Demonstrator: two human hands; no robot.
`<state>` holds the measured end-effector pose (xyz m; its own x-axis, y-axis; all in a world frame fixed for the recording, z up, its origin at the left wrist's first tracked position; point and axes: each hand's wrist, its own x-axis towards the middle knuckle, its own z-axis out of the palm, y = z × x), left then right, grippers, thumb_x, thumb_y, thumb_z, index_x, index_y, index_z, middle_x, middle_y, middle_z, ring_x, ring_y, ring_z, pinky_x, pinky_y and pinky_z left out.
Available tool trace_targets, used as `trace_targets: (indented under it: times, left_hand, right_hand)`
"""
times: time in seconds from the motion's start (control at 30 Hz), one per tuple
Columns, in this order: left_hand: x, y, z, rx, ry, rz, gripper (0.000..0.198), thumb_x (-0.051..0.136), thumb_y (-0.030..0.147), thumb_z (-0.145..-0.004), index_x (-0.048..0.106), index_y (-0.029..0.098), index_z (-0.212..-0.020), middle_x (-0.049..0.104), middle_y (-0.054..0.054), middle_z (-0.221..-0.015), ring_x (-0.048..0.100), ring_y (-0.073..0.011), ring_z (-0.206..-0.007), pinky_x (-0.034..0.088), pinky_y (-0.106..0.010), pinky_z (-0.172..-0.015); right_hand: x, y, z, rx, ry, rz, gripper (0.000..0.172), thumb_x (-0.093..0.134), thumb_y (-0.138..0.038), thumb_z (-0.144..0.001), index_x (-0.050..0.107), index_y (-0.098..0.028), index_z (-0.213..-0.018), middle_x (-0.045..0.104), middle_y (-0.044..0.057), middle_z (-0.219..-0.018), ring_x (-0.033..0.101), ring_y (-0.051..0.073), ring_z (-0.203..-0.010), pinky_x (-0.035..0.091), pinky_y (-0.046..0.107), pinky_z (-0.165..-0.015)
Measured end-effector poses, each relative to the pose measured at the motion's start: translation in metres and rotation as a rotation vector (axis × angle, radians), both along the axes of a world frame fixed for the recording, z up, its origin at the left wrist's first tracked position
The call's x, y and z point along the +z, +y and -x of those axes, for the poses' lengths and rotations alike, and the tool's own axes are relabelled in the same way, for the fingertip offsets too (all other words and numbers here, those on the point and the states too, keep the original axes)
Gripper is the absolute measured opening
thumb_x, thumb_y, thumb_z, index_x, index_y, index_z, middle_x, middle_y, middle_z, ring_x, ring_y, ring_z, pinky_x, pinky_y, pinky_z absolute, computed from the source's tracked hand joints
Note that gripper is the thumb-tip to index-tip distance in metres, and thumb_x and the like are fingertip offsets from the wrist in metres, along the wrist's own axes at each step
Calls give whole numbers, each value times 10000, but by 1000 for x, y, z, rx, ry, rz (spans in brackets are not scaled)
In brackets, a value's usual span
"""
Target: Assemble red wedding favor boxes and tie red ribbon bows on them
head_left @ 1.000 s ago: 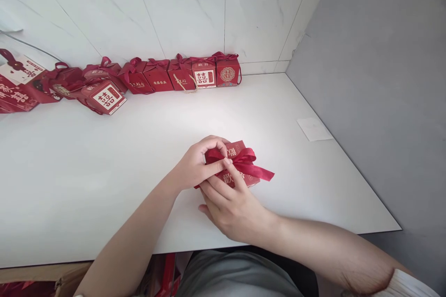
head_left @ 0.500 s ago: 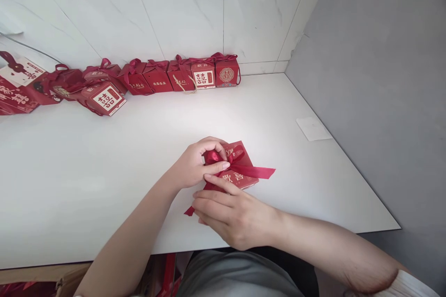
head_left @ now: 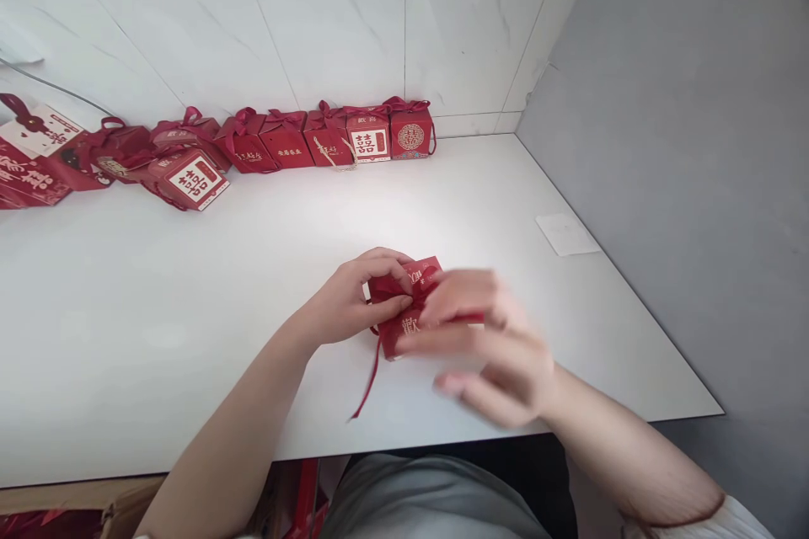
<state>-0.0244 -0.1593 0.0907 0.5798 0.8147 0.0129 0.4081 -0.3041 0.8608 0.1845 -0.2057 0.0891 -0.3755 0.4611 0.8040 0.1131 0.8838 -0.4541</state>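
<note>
A red gift box (head_left: 398, 335) with pale characters on its top stands on the white table near the front edge. Thumb and finger of my left hand (head_left: 363, 290) pinch the red ribbon (head_left: 404, 303) at the bow on the box's top. One ribbon tail hangs down on the near left side and lies toward the table. My right hand (head_left: 493, 345) is over the right side of the box, smeared by motion. Its fingers cover part of the bow and the other tail, and whether they touch the ribbon cannot be made out.
Along the tiled wall stands a row of red ribbon-tied boxes (head_left: 287, 143), with one more box (head_left: 195, 178) in front of it. A white paper (head_left: 567, 234) lies at the right edge by the grey wall. Below the table at left is a cardboard box (head_left: 130, 505).
My right hand has moved from the near left of the box, rightward and up across its right side. The near ribbon tail now hangs loose. My left hand keeps its pinch.
</note>
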Motion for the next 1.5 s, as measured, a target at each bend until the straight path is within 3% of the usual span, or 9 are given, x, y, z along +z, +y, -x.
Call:
trace_targets:
  times: [0.13,0.23,0.33,0.47,0.77,1.0,1.17,1.33,1.5]
  left_hand:
    - [4,-3,-2,10,10,9,49,621,248,-878,650,217,-904,573,-29,-1276,599,-174,-1039,491,-306,-877]
    - [3,-3,-2,11,8,19,38,625,249,-872,639,216,-885,568,-28,-1276,592,-177,-1062,498,-305,-878]
    - [2,-3,-3,13,9,13,42,625,245,-868,639,217,-896,563,-32,-1288,587,-186,-1086,498,-324,-906]
    - [1,-3,-3,20,27,19,34,623,239,-862,632,216,-885,561,-36,-1289,578,-205,-1123,495,-347,-931]
    - [0,-2,-3,3,14,-2,38,611,244,-871,620,212,-890,562,-42,-1286,595,-181,-1029,500,-340,-879]
    - [3,-5,-2,61,-2,43,144,645,302,-864,537,214,-898,578,-53,-1275,598,-193,-1042,510,-330,-821]
    - [6,-3,4,54,-10,24,258,701,358,-834,519,193,-758,570,-67,-1310,541,-247,-1226,436,-411,-1030]
    - [8,0,8,19,10,53,296,714,394,-826,540,186,-709,568,-63,-1315,529,-254,-1255,408,-424,-1075]
    - [8,0,9,2,-42,192,322,616,442,-894,590,176,-715,531,-55,-1362,633,-217,-1056,544,-348,-828]
  right_hand:
    - [-2,26,-18,-251,22,551,193,540,-380,-981,643,-252,-1082,584,83,-1202,551,229,-1205,447,443,-1044]
    - [-7,40,-21,-140,-93,814,258,545,-487,-963,656,-255,-984,565,80,-1297,445,255,-1348,339,502,-1127]
    - [-6,42,-20,61,-131,932,245,615,-469,-926,663,-236,-867,566,79,-1317,369,250,-1419,331,465,-1136]
    - [-3,40,-20,184,-87,1032,219,646,-421,-913,631,-218,-832,540,76,-1378,448,258,-1373,391,427,-1083]
    - [-5,46,-23,19,-80,1045,376,577,-544,-923,621,-210,-755,569,74,-1362,441,280,-1372,308,479,-1130]
    - [-11,46,-22,242,-19,1042,212,701,-424,-874,707,-217,-830,533,79,-1415,497,276,-1338,405,460,-1085]
    - [-14,50,-24,299,42,1106,237,669,-414,-901,731,-212,-793,535,71,-1431,533,277,-1302,430,480,-1073]
    - [-14,52,-23,297,7,1106,270,619,-455,-929,754,-222,-920,555,84,-1401,550,264,-1277,409,471,-1094]
    - [-18,50,-19,240,-27,1054,300,618,-440,-929,659,-186,-773,554,85,-1388,582,260,-1228,450,454,-1027]
